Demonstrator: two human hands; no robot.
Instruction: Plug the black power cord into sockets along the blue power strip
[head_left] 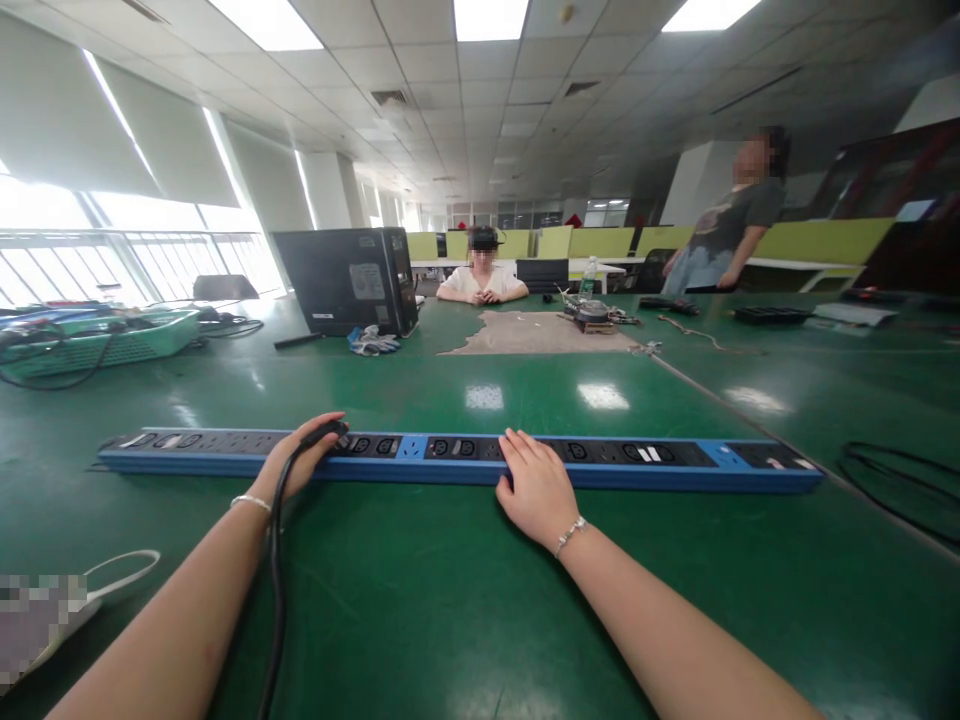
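A long blue and black power strip [450, 475] with rows of sockets lies across the green table. My left hand [300, 462] is closed around the plug end of a black cable [276, 570], over the left half of the strip; the cable hangs down over my wrist towards the near side. Whether the plug sits in a socket cannot be made out. Right of the strip's middle, my right hand [536, 487] rests on it, palm down with the fingers laid flat over the top and front edge, holding nothing.
Behind the strip stand a black computer case [341, 280] and gloves [373, 341]. A green basket [105, 345] of cables is at left, black cables [904, 490] at right, a white-strapped item [45, 625] at near left. One person sits opposite; another stands at right.
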